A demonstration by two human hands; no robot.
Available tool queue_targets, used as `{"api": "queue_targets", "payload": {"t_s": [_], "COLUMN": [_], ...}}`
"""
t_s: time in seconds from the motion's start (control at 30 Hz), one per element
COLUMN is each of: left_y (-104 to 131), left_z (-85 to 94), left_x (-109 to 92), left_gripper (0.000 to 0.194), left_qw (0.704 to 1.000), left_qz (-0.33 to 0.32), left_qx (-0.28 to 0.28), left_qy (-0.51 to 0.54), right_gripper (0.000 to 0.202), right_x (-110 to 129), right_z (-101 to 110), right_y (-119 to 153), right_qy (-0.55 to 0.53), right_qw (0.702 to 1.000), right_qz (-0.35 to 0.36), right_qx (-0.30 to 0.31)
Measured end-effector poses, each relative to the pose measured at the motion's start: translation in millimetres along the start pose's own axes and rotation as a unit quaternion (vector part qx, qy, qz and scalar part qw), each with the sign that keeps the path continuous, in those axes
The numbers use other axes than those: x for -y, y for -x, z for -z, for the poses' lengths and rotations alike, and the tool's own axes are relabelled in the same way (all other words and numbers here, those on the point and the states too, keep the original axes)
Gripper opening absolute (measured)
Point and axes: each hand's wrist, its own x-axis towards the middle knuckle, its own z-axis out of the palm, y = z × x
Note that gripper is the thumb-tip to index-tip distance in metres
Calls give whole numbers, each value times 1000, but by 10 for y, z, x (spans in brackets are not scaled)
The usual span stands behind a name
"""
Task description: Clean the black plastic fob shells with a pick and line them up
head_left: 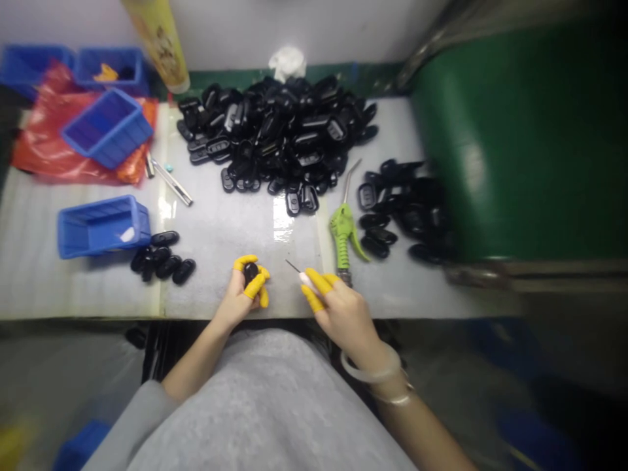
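Note:
My left hand, in yellow finger cots, is closed around a small glossy black piece, which looks like the oval key fob cases on the table. Between the yellow-covered fingers of my right hand is a thin pointed tool, with white showing near the fingertips. Its dark tip points left toward the black piece, a gap away from it. Just beyond my right hand lies a green air blow gun with a bent metal nozzle.
A large heap of black fob cases covers the table's back middle. More black cases lie at right, several at left beside a blue bin. Another blue bin rests on red plastic. A pen-like tool lies nearby.

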Motion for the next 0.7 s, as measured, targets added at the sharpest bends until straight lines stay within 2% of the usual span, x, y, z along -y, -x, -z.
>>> {"api": "queue_targets", "payload": {"t_s": [0.1, 0.2, 0.27, 0.37, 0.4, 0.53, 0.63, 0.7], "left_y": [46, 60, 31, -80, -131, -295, -308, -278], "left_z": [32, 141, 277, 555, 654, 991, 1136, 1169], "left_x": [-45, -152, -249, -386, -425, -555, -603, -605], "left_gripper": [39, 43, 43, 40, 38, 39, 44, 46], "left_qw": [998, 967, 925, 840, 812, 721, 649, 614], "left_qz": [-29, -133, -190, -223, -229, -262, -256, -249], "left_qx": [21, -4, -72, -178, -193, -185, -223, -231], "left_qy": [-56, -217, -323, -462, -501, -615, -681, -713], "right_gripper": [35, 34, 34, 35, 35, 35, 35, 35], "right_x": [-66, -93, -84, -75, -88, -281, -540, -731], "right_z": [-32, -42, -16, 61, 90, 221, 297, 304], "right_y": [22, 28, 27, 10, -1, -65, -111, -136], "right_qy": [75, 105, 90, 61, 54, 64, 106, 107], "right_qw": [996, 989, 990, 994, 994, 990, 962, 937], "right_qz": [-15, -13, -17, -36, -45, -121, -252, -332], "right_qx": [39, 101, 107, 87, 79, 41, -3, -25]}}
